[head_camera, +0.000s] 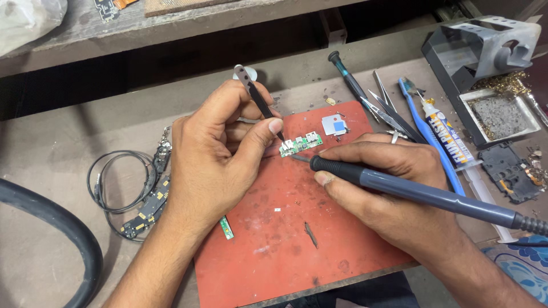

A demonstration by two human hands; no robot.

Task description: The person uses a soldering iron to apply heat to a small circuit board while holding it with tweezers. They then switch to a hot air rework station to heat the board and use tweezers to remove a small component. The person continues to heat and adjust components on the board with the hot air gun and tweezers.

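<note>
Here, a small green board [300, 144] lies on a red mat [285, 239], between the two hands and just beyond their fingertips; its long axis runs left to right, tilted slightly up toward the right. The left hand [220, 154] pinches tweezers [260, 100] between thumb and fingers, the points angled down to the board's left end. The right hand [388, 188] is closed around a soldering iron [422, 194], whose tip points left and meets the board's near edge. Spare tools [382, 111] and a syringe [451, 140] lie right of the mat; cables [123, 182] lie left.
</note>
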